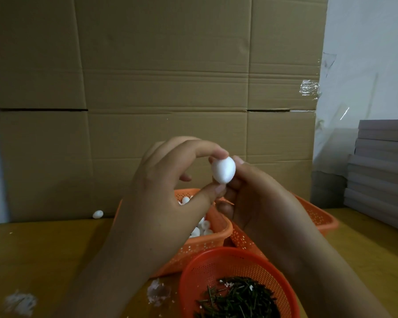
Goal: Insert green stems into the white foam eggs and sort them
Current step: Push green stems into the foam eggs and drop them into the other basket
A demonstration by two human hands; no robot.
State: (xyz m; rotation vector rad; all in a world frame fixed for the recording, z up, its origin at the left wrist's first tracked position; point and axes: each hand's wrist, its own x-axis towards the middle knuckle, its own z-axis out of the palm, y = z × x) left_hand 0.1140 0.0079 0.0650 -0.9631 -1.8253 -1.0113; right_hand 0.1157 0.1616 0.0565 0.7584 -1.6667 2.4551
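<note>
1. The left hand (pixel 168 193) pinches a white foam egg (pixel 223 169) at mid-frame, forefinger on its upper end and thumb under its lower end; the other fingers curl loosely behind.
2. The right hand (pixel 260 198) is closed around the egg from the right, a fingertip touching its upper right side and the curled fingers meeting the left thumb just below it. Whether it holds a stem cannot be told.
3. The egg's long axis runs close to upright, leaning slightly; the narrower end points down toward the left thumb, the broader end up.
4. Directly below the hands, an orange rectangular basket (pixel 207 244) holds more white foam eggs (pixel 202 228), mostly hidden by the left hand.
5. A second orange basket (pixel 319 218) sits just right of it, behind the right wrist; its contents are hidden.
6. At the bottom centre, a round orange basket (pixel 216 262) holds a heap of dark green stems (pixel 237 299).
7. One loose egg (pixel 98 214) lies on the bench (pixel 44 253) at the left, against the cardboard sheet (pixel 161 72) filling the upper frame.
8. White foam crumbs (pixel 157 292) dot the bench in the lower left.
</note>
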